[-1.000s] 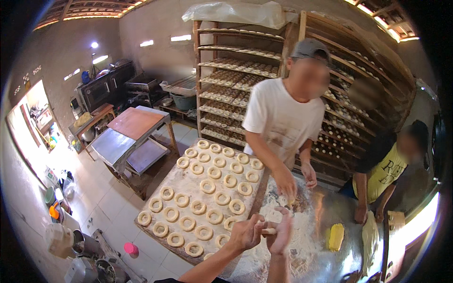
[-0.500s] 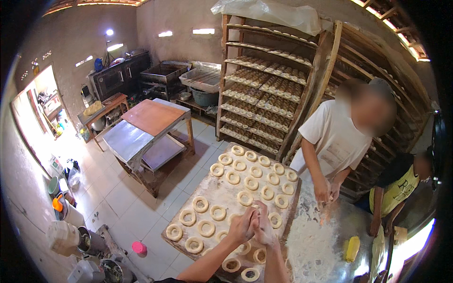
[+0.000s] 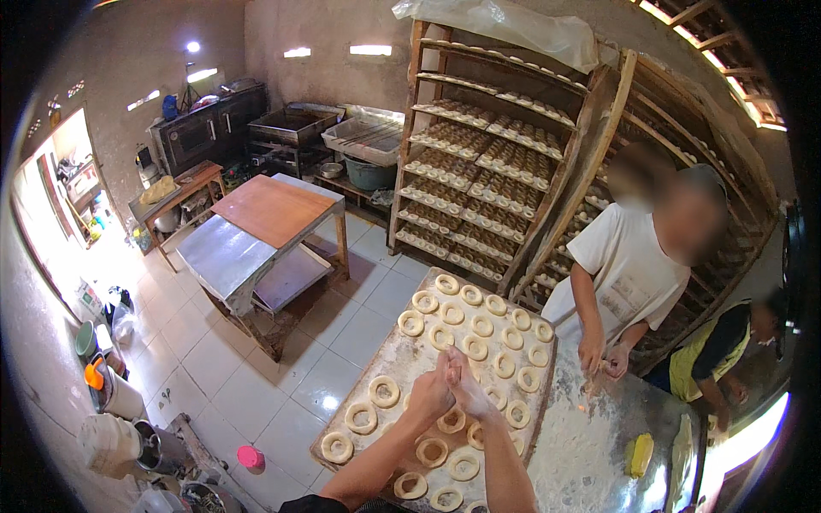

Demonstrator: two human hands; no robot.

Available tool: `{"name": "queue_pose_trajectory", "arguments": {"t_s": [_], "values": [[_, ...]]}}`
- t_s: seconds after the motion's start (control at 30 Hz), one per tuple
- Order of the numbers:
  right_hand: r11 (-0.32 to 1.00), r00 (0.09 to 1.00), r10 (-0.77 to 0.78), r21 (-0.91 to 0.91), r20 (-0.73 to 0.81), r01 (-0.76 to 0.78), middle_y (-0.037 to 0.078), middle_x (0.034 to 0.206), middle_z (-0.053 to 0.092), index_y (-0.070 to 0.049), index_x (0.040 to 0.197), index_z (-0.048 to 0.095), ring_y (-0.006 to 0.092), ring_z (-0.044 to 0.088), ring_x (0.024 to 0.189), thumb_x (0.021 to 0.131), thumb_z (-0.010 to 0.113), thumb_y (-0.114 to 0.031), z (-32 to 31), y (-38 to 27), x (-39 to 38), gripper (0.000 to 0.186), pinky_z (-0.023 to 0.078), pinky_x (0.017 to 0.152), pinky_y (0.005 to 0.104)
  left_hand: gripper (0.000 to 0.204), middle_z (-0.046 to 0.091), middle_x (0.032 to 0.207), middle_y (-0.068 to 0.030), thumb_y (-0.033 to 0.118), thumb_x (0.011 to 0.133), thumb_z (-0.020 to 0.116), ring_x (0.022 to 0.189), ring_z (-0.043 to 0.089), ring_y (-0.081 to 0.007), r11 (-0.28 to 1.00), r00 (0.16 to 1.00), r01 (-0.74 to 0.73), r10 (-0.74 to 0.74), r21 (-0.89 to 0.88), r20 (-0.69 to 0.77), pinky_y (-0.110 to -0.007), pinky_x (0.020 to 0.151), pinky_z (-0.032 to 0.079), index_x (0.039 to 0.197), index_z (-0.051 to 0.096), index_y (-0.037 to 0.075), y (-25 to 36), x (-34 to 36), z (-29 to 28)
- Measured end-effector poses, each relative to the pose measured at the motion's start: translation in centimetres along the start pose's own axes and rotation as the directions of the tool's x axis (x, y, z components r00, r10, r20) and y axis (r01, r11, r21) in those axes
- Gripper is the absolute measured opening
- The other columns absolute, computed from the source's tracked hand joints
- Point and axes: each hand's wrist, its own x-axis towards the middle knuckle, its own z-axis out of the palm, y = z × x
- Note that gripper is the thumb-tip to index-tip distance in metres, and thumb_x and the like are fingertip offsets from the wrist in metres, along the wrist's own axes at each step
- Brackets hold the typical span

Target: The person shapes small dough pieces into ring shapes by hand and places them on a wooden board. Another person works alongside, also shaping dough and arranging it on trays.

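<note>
My left hand (image 3: pixel 430 395) and my right hand (image 3: pixel 469 392) are pressed together over the middle of a floured wooden board (image 3: pixel 395 359), fingers closed against each other. Whatever lies between them is hidden. Beneath and around them, rows of pale dough rings (image 3: pixel 350 418) cover the board, some partly behind my forearms. To the right, a person in a white shirt (image 3: pixel 629 274) works with both hands (image 3: pixel 592 349) low over a floured metal tabletop (image 3: pixel 564 445).
A tall wooden rack (image 3: pixel 402 171) full of trays of dough rings stands behind the board. At left is a metal-topped table (image 3: pixel 227 252). A yellow block (image 3: pixel 640 455) lies on the worktop at right, near another person in yellow (image 3: pixel 697 363). Buckets (image 3: pixel 124 398) line the left wall.
My joined hands have moved slightly away from me and to the left over the board. The view has shifted a little. The person in white has straightened slightly.
</note>
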Motion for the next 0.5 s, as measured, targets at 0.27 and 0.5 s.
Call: {"name": "queue_pose_trajectory", "arguments": {"t_s": [0.27,0.5], "values": [[0.922,0.951,0.167,-0.301,-0.260,-0.244,0.015,0.133,0.055,-0.010,0.151,0.033,0.0295,0.055,0.114,0.100,0.048,-0.057,0.7,-0.1,6.2,0.071,0.043,0.098,0.0428,0.058,0.063,0.117,-0.0318,0.040,0.098,0.055,0.106,0.062,-0.0477,0.856,0.996,-0.092,0.073,0.509,0.057,-0.058,0.082,0.049,0.137,0.042,0.000,-4.7,7.9,0.3],[0.496,0.965,0.149,-0.828,-0.216,-0.261,0.025,0.146,0.043,-0.017,0.157,0.025,0.0434,0.040,0.138,0.092,0.062,-0.041,0.2,0.3,6.1,0.079,0.021,0.120,0.0588,0.070,0.057,0.121,-0.0247,0.023,0.086,0.070,0.113,0.058,-0.0413,0.841,0.983,0.140,-0.181,0.523,0.028,-0.057,0.091,0.047,0.146,0.038,0.008,-5.9,6.1,-1.9]]}}
